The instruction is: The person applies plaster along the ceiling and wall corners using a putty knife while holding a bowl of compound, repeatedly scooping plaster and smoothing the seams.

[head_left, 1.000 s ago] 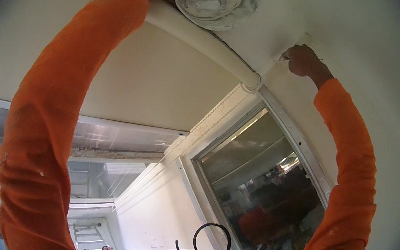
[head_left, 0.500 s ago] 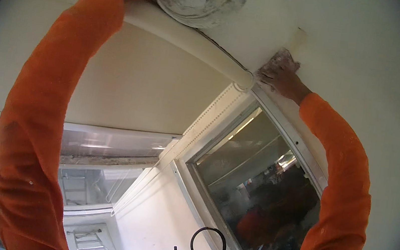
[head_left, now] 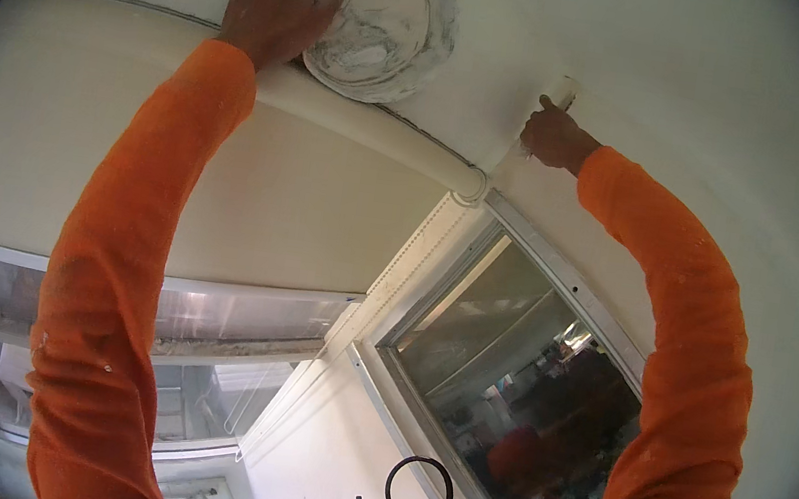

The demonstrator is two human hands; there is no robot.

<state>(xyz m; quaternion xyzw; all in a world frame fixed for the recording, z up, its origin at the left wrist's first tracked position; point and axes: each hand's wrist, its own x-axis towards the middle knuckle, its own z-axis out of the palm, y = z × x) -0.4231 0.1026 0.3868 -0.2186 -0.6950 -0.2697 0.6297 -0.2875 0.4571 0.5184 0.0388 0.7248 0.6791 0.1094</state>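
Note:
My left hand (head_left: 283,0) is raised to the pale surface above the roller blind (head_left: 375,130), its fingers apart. Its thumb side reaches the left rim of a round whitish disc (head_left: 383,30) smeared with grey and white; whether it presses on the rim I cannot tell. My right hand (head_left: 558,137) is closed against the pale wall, above the window's upper corner. Something whitish shows at its lower edge, too hidden to name. Just above that hand is a small cream patch (head_left: 566,92) with a dark edge.
A beaded chain (head_left: 411,241) hangs from the blind's right end. To its right stands a framed window (head_left: 513,386) with dark reflections. More glass (head_left: 230,313) lies below the blind. A black cable loop (head_left: 427,465) rises at the lower edge.
The view has shifted, bringing the disc and all of my left hand into sight. My right hand, earlier flatter over a dusty whitish piece, has turned and closed near the cream patch.

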